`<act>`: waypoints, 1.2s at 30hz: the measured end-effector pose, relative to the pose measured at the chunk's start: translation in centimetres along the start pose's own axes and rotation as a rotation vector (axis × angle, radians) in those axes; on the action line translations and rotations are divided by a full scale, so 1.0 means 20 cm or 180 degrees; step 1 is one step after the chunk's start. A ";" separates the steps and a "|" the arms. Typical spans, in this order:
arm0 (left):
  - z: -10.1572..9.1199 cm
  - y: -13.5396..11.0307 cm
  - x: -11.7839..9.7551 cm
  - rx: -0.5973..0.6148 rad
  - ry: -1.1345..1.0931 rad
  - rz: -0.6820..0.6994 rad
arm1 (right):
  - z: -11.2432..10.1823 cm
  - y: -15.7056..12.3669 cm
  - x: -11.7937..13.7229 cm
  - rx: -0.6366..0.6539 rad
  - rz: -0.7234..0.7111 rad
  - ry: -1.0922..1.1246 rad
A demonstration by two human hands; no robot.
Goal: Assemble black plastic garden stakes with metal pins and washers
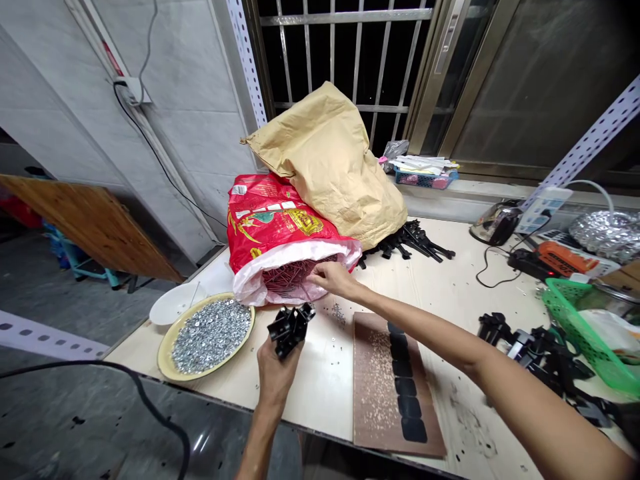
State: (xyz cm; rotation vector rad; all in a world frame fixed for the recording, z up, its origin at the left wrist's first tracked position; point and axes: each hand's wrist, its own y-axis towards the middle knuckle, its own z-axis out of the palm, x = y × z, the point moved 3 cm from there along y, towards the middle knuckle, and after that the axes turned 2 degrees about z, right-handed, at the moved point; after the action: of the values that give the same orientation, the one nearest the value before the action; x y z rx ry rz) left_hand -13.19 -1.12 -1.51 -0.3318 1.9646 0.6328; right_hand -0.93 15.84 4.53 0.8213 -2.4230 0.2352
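Observation:
My left hand [277, 381], low in the middle of the head view, is closed around a bunch of black plastic parts [289, 328]. My right hand [336, 279] reaches to the open mouth of a red sack [280, 213] with a white inside. Thin reddish-brown rods [286, 279] fill the sack's mouth. The fingers of this hand are pinched together at the rods' edge; whether anything is between them is too small to tell. Left of my left hand stands a yellow dish [166, 360] full of small shiny metal pieces [213, 333].
A brown paper sack [330, 160] leans on the red one, with black parts [420, 240] beside it. A brown board [435, 443] carries a row of black pads [404, 369]. More black parts [545, 360] and a green basket [565, 307] lie right. A white bowl [163, 303] touches the dish.

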 end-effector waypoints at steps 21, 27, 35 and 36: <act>0.01 0.11 -0.02 0.0313 0.1039 0.0046 | -0.27 -0.21 0.18 -0.0021 -0.1858 0.0392; 0.03 0.11 -0.08 0.0505 0.1897 0.0113 | -0.27 -0.27 0.31 0.0189 -0.1954 -0.0501; 0.04 0.11 -0.08 0.0636 0.1860 0.0152 | -0.25 -0.30 0.41 0.0648 -0.2319 -0.0343; 0.04 0.11 -0.07 0.0639 0.1757 0.0148 | -0.27 -0.29 0.42 0.0628 -0.2377 -0.0238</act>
State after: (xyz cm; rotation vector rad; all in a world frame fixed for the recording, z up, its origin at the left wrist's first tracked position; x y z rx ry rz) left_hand -12.99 1.11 0.15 -0.3627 2.5470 0.3895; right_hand -0.40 8.79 13.54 1.7701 -2.0011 0.1494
